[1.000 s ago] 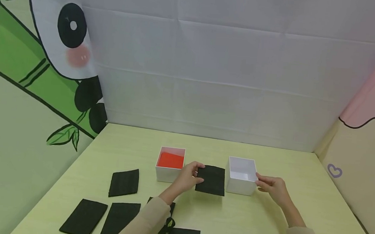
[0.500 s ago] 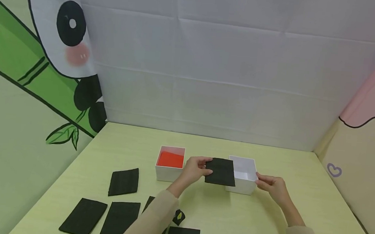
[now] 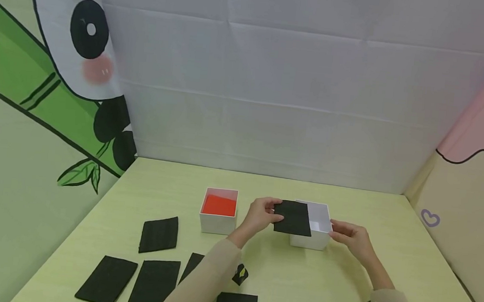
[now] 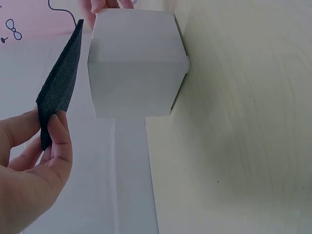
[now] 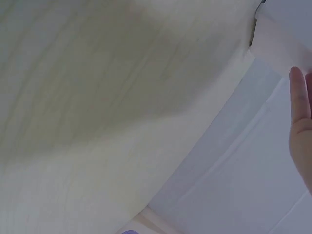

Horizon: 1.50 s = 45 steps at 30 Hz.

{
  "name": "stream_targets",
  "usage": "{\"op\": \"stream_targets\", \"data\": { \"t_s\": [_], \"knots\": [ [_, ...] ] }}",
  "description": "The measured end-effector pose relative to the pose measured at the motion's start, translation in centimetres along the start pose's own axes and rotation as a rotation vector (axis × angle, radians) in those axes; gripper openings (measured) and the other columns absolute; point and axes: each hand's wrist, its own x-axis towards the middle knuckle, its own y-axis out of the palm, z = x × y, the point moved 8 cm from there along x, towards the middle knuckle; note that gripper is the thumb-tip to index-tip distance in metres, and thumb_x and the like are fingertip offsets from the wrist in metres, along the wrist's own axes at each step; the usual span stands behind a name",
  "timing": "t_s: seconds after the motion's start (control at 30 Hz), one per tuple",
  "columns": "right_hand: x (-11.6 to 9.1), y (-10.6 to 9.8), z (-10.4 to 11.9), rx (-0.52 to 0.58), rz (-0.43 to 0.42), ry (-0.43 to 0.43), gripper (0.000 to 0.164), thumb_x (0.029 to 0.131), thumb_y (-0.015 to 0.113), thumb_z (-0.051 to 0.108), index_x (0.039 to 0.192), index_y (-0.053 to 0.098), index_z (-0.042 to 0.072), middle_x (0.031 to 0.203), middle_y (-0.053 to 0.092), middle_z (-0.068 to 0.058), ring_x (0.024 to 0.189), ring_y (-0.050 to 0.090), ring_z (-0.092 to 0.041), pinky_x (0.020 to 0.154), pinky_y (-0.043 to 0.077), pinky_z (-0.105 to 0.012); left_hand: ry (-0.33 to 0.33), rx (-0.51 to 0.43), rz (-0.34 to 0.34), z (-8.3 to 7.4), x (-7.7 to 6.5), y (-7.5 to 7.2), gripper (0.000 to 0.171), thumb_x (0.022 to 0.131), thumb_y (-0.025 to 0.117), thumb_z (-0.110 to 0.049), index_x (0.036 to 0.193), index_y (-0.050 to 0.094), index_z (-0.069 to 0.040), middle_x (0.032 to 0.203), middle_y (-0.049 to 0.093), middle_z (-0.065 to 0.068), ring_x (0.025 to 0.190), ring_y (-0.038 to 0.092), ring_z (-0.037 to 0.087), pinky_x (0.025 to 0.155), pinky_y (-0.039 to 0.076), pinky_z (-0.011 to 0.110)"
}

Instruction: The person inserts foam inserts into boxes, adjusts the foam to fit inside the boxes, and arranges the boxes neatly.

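My left hand [image 3: 260,216] pinches a black fabric square [image 3: 293,218] by its left edge, thumb and fingers on opposite sides. In the head view the square overlaps the left part of a white open-topped box [image 3: 309,242]. The left wrist view shows this black square [image 4: 62,78] tilted above the rim side of the white box [image 4: 136,63], apart from it. My right hand [image 3: 355,238] holds the box's right side with thumb and fingertips. In the right wrist view, a finger [image 5: 299,97] lies against the box wall [image 5: 278,48].
A second white box [image 3: 217,224] with a red piece [image 3: 220,205] inside stands left of my left hand. Several black squares [image 3: 159,235] lie on the light wooden table [image 3: 333,293] at front left, one partly behind my left sleeve [image 3: 209,280]. A white backdrop [image 3: 272,101] stands behind.
My left hand has carried the black square right and slightly away, from beside the box to where it overlaps the box's left part. My right hand has stayed at the box.
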Motion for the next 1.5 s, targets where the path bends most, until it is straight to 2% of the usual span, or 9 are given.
{"op": "stream_targets", "data": {
  "t_s": [0.1,0.3,0.47,0.67,0.87,1.0,1.17,1.5],
  "knots": [
    [0.2,0.0,0.1,-0.009,0.054,-0.017,0.046,0.080,0.065,0.004,0.119,0.047,-0.015,0.099,0.058,-0.030,0.079,0.060,-0.004,0.067,0.048,-0.022,0.004,0.007,-0.004,0.0,0.3,0.2,0.041,0.072,0.071,0.001,0.112,0.062,-0.002,0.090,0.059,0.006,0.072,0.050,0.013,0.064,0.047,0.024],
    [0.4,0.1,0.2,-0.004,0.172,-0.026,0.050,0.082,0.061,0.002,0.123,0.041,-0.016,0.102,0.055,-0.034,0.080,0.059,-0.006,0.068,0.048,-0.023,0.011,-0.041,0.014,-0.2,1.0,0.7,0.041,0.071,0.071,0.004,0.111,0.061,0.002,0.090,0.061,0.011,0.070,0.054,0.013,0.061,0.050,0.025],
    [0.6,0.2,0.4,0.031,0.235,-0.035,0.047,0.084,0.058,0.000,0.122,0.039,-0.019,0.110,0.048,-0.038,0.083,0.059,-0.006,0.069,0.048,-0.023,0.017,0.022,0.027,-0.2,1.6,1.4,0.041,0.073,0.071,0.001,0.113,0.060,0.000,0.091,0.063,0.010,0.066,0.056,0.010,0.056,0.048,0.023],
    [0.7,0.1,0.3,0.018,0.249,-0.023,0.044,0.085,0.058,0.002,0.120,0.042,-0.019,0.122,0.038,-0.036,0.088,0.057,-0.001,0.070,0.048,-0.024,0.039,0.060,0.048,-0.5,2.4,2.4,0.042,0.074,0.071,-0.003,0.115,0.060,-0.001,0.091,0.063,0.009,0.063,0.056,0.009,0.054,0.046,0.022],
    [0.8,0.2,0.2,0.025,0.286,0.003,0.045,0.086,0.057,0.004,0.120,0.040,-0.019,0.123,0.035,-0.036,0.086,0.061,-0.007,0.073,0.048,-0.029,0.052,0.107,0.065,-0.9,3.0,3.5,0.042,0.076,0.070,-0.004,0.116,0.059,-0.002,0.089,0.064,0.007,0.058,0.052,0.007,0.051,0.044,0.020],
    [0.8,0.4,0.3,0.029,0.297,-0.004,0.044,0.086,0.057,0.003,0.120,0.040,-0.020,0.123,0.035,-0.037,0.084,0.061,-0.008,0.073,0.048,-0.030,0.055,0.148,0.052,-1.2,3.3,4.0,0.045,0.074,0.071,-0.004,0.117,0.059,-0.003,0.088,0.064,0.006,0.064,0.053,0.008,0.052,0.043,0.020],
    [0.8,0.5,0.3,0.026,0.295,-0.016,0.044,0.086,0.056,0.003,0.120,0.040,-0.019,0.122,0.036,-0.036,0.084,0.061,-0.008,0.073,0.049,-0.030,0.031,0.175,0.042,-0.9,3.6,4.3,0.054,0.073,0.072,-0.005,0.123,0.054,-0.004,0.087,0.062,0.007,0.075,0.057,0.013,0.060,0.046,0.022],
    [0.8,0.4,0.2,0.005,0.281,0.006,0.045,0.086,0.057,0.004,0.120,0.039,-0.019,0.117,0.042,-0.036,0.082,0.062,-0.010,0.072,0.049,-0.034,-0.015,0.221,0.059,-0.4,4.0,5.1,0.058,0.073,0.073,-0.008,0.125,0.049,0.000,0.081,0.061,0.005,0.071,0.056,0.014,0.065,0.046,0.025]
  ]
}}
